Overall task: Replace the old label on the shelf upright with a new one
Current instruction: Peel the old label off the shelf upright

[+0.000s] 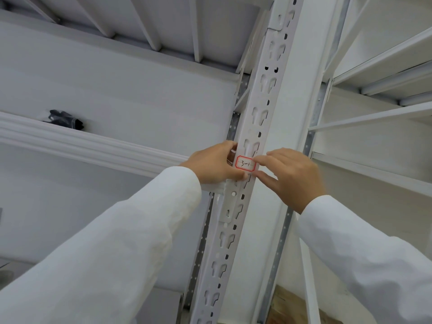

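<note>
Red-bordered label (245, 163) sits flat on the slotted shelf upright (254, 118), left hand (211, 163) curled at its left edge, right hand (288, 174) fingertips on its right edge, neither gripping anything; old or new unclear, next likely peel or press.

Storeroom, white slotted steel shelving (254, 118)

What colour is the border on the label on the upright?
Red, around a white label with dark handwriting; seen in the head view.
</note>
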A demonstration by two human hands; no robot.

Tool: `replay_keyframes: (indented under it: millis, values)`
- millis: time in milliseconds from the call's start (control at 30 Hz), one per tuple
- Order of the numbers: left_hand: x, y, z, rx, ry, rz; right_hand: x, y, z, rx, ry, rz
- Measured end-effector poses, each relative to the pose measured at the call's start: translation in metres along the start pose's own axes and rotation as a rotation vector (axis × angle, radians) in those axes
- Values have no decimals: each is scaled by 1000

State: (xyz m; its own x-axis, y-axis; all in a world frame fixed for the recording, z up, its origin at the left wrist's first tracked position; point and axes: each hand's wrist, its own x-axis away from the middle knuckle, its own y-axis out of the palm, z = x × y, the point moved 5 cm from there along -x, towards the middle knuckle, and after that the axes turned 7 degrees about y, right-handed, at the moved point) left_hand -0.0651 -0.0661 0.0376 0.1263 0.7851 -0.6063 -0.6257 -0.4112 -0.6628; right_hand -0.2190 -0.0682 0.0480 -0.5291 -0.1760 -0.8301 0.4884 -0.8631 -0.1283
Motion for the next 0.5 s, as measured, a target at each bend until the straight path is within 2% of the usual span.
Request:
replay_keyframes:
  millis: [233, 500]
  values:
    - [2, -1, 3, 8, 3, 4, -15, -4, 0, 168, -124, 34]
    - [1, -1, 3, 4, 4, 4, -23, 0, -1, 233, -336, 24]
